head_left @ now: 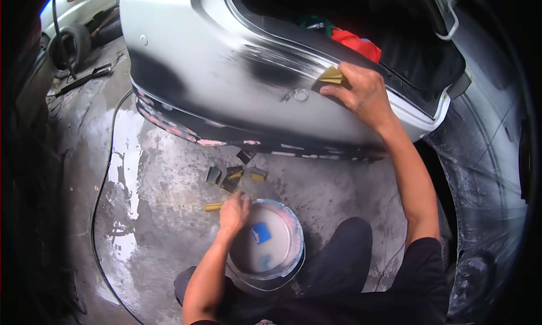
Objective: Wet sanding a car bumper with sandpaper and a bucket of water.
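While the right hand (364, 93) pinched a folded yellow sandpaper piece (332, 75) at the car panel (220, 93), just beside a round badge (300, 95), the left hand (232, 213) was at the left rim of the bucket (300, 234); couldn't tell its grip. Blue piece (261, 233) sat in the bucket's cloudy liquid (271, 220). More folded scraps (230, 184) lay on the concrete floor (169, 223), between bucket and car. Black hose (99, 195) ran along the floor, far left.

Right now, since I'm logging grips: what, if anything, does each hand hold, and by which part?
The right hand pinches folded sandpaper by its right end. Whether the left hand holds anything is unclear.
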{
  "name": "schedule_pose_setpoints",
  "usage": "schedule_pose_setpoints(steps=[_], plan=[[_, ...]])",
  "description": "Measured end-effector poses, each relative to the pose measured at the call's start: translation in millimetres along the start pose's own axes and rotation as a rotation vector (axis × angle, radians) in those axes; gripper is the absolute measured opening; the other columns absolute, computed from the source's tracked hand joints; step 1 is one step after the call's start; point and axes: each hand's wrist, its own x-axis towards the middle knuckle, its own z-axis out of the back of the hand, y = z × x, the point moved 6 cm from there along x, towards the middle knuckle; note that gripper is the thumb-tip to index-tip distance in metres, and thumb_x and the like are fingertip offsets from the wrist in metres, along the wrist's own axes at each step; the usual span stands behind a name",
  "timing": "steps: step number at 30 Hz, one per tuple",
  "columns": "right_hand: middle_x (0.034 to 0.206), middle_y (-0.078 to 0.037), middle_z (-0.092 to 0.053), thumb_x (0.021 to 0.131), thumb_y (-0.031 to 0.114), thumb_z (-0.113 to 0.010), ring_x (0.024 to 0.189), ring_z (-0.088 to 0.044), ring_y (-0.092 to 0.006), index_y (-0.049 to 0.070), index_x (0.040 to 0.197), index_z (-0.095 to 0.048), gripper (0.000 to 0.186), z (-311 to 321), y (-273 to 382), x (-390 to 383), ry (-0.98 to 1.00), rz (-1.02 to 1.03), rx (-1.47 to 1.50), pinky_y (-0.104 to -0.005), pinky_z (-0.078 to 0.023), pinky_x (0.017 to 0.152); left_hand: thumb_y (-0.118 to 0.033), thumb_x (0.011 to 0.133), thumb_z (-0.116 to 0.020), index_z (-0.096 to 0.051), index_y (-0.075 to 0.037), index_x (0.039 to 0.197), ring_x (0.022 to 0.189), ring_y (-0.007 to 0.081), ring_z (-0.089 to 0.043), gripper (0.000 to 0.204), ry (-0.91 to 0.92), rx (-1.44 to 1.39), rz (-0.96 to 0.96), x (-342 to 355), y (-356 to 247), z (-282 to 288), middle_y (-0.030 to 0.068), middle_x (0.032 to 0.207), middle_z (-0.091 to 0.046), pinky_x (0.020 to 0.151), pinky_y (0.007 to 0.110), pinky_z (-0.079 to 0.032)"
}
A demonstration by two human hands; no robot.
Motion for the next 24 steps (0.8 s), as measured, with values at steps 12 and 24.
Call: schedule_pose_setpoints(steps=[12, 24], plan=[[0.082, -0.007, -0.072, 0.082, 0.029, -0.088, 0.08, -0.074, -0.03, 0.011, 0.091, -0.064, 0.031, 13.5, 27.2, 27.1, -0.049, 0.238, -0.136, -0.0421, -0.058, 0.066, -0.037, 0.105, -0.062, -0.075, -0.004, 0.126, 0.107, 0.0475, -0.073, 0.041, 0.003, 0.017, 0.049, 1.2, 1.5, -0.6, 0.0271, 0.109, -0.078, 0.097, 0.055, -0.057], [0.075, -0.006, -0.067, 0.083, 0.011, -0.07, 0.075, -0.072, -0.0235, 0.011, 0.077, -0.059, 0.012, -25.7, 63.5, 30.0, 0.111, 0.5, -0.505, -0.037, -0.058, 0.063, -0.035, 0.106, -0.062, -0.077, -0.004, 0.123, 0.106, 0.0484, -0.073, 0.039, 0.033, 0.025, 0.07, 1.2, -1.5, -0.9, 0.0281, 0.108, -0.078, 0.096, 0.055, -0.057]])
